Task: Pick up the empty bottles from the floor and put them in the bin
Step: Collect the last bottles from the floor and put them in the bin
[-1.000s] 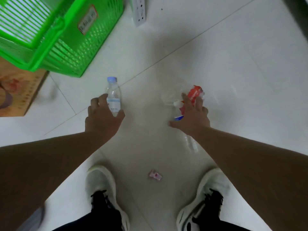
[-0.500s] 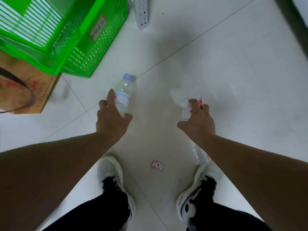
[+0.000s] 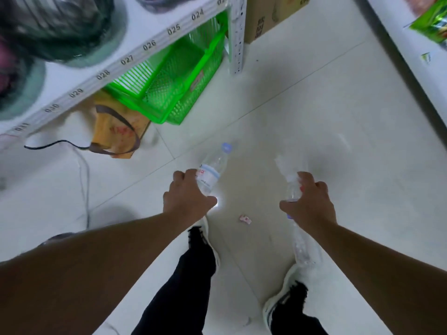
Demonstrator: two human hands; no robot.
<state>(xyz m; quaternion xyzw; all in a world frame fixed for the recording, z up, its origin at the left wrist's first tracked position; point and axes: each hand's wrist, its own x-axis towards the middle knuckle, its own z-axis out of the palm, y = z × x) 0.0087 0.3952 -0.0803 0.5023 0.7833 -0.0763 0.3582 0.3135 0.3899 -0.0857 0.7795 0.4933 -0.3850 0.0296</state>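
Both arms outstretched, left hand and right hand clenched.

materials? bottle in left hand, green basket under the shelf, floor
Bottle in the left hand: clear thin plastic, probably PET; see-through wall, pale blue cap, printed paper or film label.
Green basket: moulded rigid plastic, slightly glossy; lattice walls and slatted base.
Floor: pale glazed tile, most likely ceramic; straight grout lines and a soft sheen.
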